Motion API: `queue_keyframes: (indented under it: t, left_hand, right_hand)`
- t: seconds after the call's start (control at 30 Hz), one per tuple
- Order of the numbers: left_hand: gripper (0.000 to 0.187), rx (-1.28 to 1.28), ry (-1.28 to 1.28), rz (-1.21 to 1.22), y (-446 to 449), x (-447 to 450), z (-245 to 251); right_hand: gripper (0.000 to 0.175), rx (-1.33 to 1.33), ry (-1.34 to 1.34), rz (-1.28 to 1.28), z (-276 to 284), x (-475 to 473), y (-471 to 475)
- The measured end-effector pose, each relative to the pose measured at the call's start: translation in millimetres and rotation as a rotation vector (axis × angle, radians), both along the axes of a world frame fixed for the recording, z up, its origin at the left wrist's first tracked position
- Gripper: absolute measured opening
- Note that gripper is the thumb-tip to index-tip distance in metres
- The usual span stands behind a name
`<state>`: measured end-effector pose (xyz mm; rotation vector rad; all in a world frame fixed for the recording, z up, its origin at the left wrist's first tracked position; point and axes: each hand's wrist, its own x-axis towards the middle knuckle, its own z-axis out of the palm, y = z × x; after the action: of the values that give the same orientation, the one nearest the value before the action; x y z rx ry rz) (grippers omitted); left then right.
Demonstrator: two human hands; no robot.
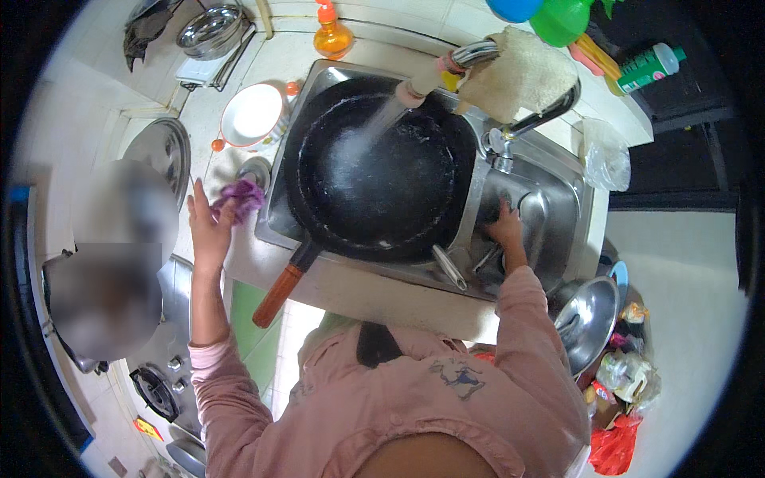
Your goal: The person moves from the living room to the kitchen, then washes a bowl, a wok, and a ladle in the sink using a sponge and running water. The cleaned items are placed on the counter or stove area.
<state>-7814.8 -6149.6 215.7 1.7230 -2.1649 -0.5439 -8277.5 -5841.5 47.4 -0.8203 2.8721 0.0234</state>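
Note:
Beside a crumpled purple cloth [240, 200] on the counter is my left hand [209, 236], its fingers spread. The thumb overlaps the cloth's edge, and I see no grip on it. My right hand [509, 232] reaches down into the small steel sink basin [553, 239] with thumb and index finger apart; nothing shows between them. A large black wok [382, 179] rests over the bigger sink basin, its wooden handle [278, 297] towards my left. Water runs from the faucet nozzle [412, 92] into the wok.
Left of the sink stand a white two-handled pot [254, 113] and a metal lid [161, 155]. An orange pump bottle [333, 39] is behind the wok. A beige cloth [517, 74] hangs over the faucet pipe. To the right are a steel bowl [588, 322] and a gas-stove burner [154, 391] lies left.

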Motion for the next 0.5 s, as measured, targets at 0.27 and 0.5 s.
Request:
queue_keyframes:
  t: [0.27,0.5]
  left_hand:
    - [0.053,0.473,0.117,-0.257,74,7,-30]
    - [0.063,1.203,0.238,-0.305,75,-12,-16]
  right_hand:
    - [0.011,0.149,-0.051,0.105,27,-5,-16]
    - [0.018,-0.935,-0.168,0.432,131,68,-62]
